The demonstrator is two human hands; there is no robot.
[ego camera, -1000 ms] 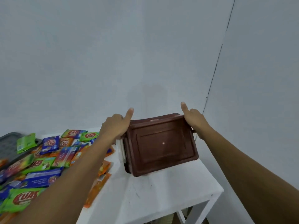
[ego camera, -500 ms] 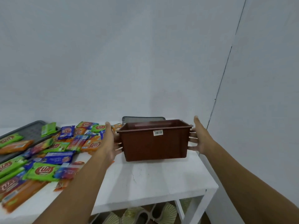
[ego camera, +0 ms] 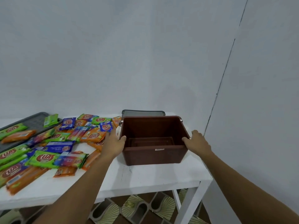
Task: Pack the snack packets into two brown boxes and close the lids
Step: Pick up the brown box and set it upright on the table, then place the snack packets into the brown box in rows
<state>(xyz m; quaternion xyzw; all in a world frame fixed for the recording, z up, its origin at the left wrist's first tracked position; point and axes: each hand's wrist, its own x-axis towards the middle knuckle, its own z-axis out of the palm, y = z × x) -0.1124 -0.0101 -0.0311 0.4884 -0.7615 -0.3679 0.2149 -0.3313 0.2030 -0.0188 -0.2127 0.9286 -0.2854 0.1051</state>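
On the white table (ego camera: 145, 178), left hand (ego camera: 113, 143) and right hand (ego camera: 196, 141) grip the brown box (ego camera: 153, 156); packets (ego camera: 47, 158) read "CUA".

Brown box (ego camera: 153, 156): moulded plastic, smooth, low sheen, small paper label on the near wall. Grey lid (ego camera: 143, 113), far side behind it: plastic, matt. Grey tray (ego camera: 34, 122), far left: plastic, matt, with a textured face. Snack packets (ego camera: 64, 147): glossy printed film, crinkled, in green, orange and blue. Table (ego camera: 145, 177): white painted surface, matt, scuffed and hairline-cracked near the box. Wall (ego camera: 145, 54): painted, matt.
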